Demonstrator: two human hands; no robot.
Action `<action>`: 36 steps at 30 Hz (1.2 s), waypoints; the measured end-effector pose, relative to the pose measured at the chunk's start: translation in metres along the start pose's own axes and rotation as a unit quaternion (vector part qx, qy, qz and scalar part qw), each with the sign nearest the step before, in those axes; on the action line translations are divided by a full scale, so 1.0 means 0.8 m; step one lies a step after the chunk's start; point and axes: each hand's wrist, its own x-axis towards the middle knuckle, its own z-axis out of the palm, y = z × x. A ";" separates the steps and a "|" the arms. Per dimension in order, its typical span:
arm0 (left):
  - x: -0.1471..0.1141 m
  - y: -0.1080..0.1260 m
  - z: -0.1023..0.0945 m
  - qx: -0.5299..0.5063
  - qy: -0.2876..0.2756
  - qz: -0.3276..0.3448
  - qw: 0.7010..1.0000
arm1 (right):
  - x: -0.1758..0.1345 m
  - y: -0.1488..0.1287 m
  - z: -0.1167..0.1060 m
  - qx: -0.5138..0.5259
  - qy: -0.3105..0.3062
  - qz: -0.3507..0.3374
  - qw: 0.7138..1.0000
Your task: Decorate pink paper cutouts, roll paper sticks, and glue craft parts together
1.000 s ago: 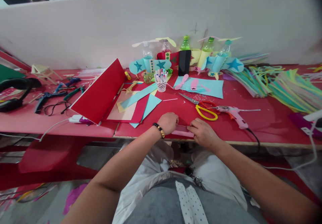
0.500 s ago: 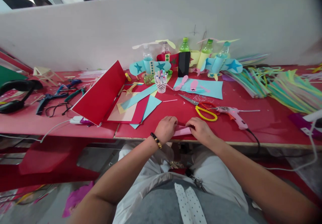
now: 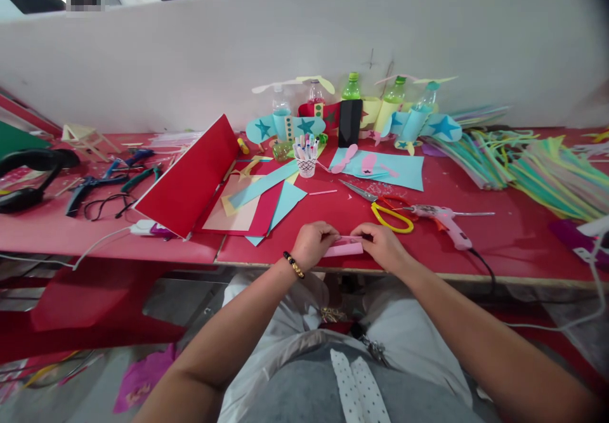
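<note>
Pink paper [image 3: 343, 250] is being held between the two hands, close to the near edge of the red bench [image 3: 328, 208]; whether any weight is being borne by the bench cannot be told. Its long axis is being held roughly along the 9-to-3 o'clock line. With the paper being taken as dial centre, its left end is being pinched by the left hand [image 3: 313, 245] at 9 o'clock, its right end by the right hand [image 3: 379, 245] at 3 o'clock. Both grips are being judged narrow; neither hand is being rated nearer. A lengthwise flap is being shown toward 6 o'clock; the fingertips are being partly hidden.

Surroundings: at 10 o'clock, paper sheets [image 3: 233, 221] are being backed by a raised red board [image 3: 190, 182]. At 11, pens [image 3: 306, 146] are being held in a patterned cup [image 3: 307, 168]. Between 1 and 3, space beyond the right hand is being occupied by scissors [image 3: 372, 198], then a glue gun [image 3: 445, 221]. No obstruction is being noted between the hands.
</note>
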 end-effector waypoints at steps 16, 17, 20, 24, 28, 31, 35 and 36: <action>0.119 -0.022 -0.059 -0.089 -0.012 -0.021 0.996 | 0.127 0.000 -0.014 0.136 0.058 0.044 0.988; 0.125 -0.028 -0.061 -0.106 -0.015 -0.029 0.994 | 0.135 0.002 -0.015 0.138 0.060 0.039 0.988; 0.134 -0.045 -0.060 -0.177 -0.028 -0.065 0.982 | 0.149 0.009 -0.013 0.141 0.057 0.034 0.988; 0.132 -0.057 -0.052 -0.232 -0.030 -0.111 0.966 | 0.152 0.017 -0.004 0.178 0.051 0.059 0.981; 0.133 -0.057 -0.046 -0.311 -0.026 -0.161 0.936 | 0.151 0.023 0.000 0.241 0.060 0.074 0.966; 0.133 -0.057 -0.043 -0.353 -0.028 -0.185 0.917 | 0.150 0.025 -0.001 0.268 0.066 0.089 0.957; 0.131 -0.056 -0.042 -0.339 -0.032 -0.177 0.923 | 0.148 0.026 -0.003 0.293 0.065 0.103 0.948; 0.131 -0.055 -0.043 -0.330 -0.031 -0.174 0.927 | 0.147 0.026 -0.003 0.298 0.064 0.105 0.947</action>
